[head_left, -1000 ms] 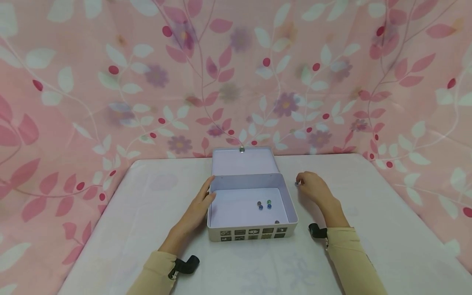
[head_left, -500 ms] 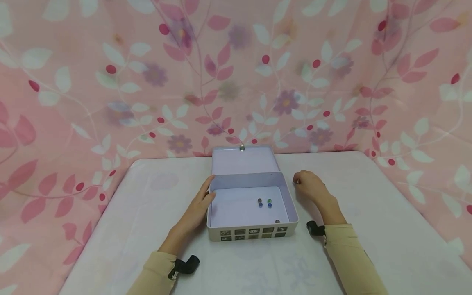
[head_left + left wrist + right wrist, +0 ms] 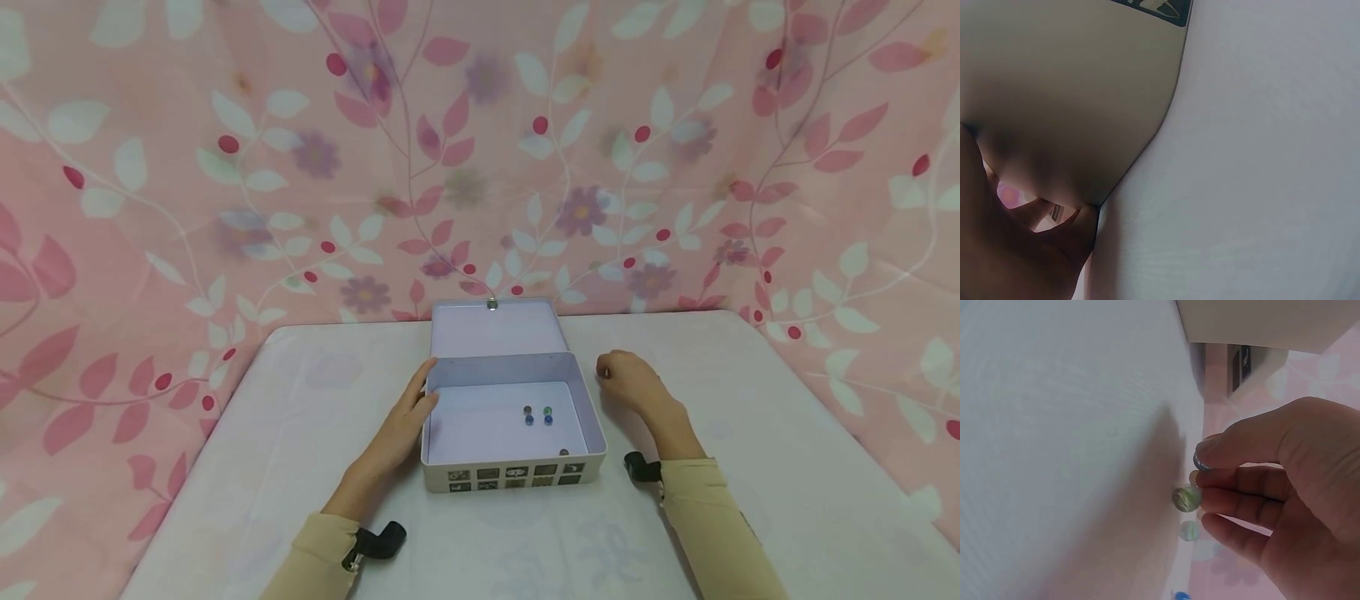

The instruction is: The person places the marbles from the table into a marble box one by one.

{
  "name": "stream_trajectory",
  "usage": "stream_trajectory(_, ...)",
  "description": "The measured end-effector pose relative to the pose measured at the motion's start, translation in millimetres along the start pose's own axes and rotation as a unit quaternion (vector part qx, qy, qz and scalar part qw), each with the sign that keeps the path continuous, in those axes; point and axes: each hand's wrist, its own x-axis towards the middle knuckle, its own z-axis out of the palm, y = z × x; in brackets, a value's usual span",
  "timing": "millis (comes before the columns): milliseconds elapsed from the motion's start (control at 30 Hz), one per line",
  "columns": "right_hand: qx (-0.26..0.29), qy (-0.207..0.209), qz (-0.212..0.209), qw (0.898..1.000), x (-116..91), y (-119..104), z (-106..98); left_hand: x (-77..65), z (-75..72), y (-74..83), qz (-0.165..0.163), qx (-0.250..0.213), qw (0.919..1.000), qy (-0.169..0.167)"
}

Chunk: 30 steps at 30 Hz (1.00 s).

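Note:
A pale tin box (image 3: 515, 477) stands on the table with its lid (image 3: 498, 327) folded back. Inside lie several small glass marbles (image 3: 548, 420), blue, green and brown. My left hand (image 3: 397, 425) grips the box's left wall, its thumb over the rim and the other fingers outside; the left wrist view shows them against the outer side (image 3: 1072, 87). Just right of the box is my right hand (image 3: 636, 382). In the right wrist view its thumb and forefinger pinch a dark blue marble (image 3: 1200, 462), mostly hidden by the thumb. A green marble (image 3: 1186, 498) is close by the other fingers.
Past the right fingers are a pale green marble (image 3: 1189, 530) and a blue marble (image 3: 1182, 595); in the head view the hand hides them. White cloth (image 3: 300, 433) covers the table. A pink floral curtain (image 3: 480, 167) hangs behind the far edge.
My right hand has shifted slightly left, and the marble seen at its fingertips one second ago is now hidden in the head view. The left hand and box stay put.

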Motion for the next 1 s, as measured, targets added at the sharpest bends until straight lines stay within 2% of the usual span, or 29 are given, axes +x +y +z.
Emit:
stream_trajectory(233,0.011,0.032,-0.011,0.999,-1.8,-0.3,-9.7,-0.8,0.9,0.7,0.0,0.005,1.0,0.001)
stream_trajectory(467,0.054,0.064,-0.022,0.996,-5.7,-7.1,-32.6,-3.1,1.2,1.1,0.009,0.012,0.9998,0.009)
stream_trajectory(733,0.07,0.103,-0.054,0.991,-10.5,-21.5,-54.3,-2.7,1.1,4.2,0.002,0.012,0.9999,0.011)
stream_trajectory(1000,0.089,0.086,-0.079,0.989,-17.8,-52.1,-60.8,-0.9,1.9,2.4,0.001,0.012,0.9999,0.01)
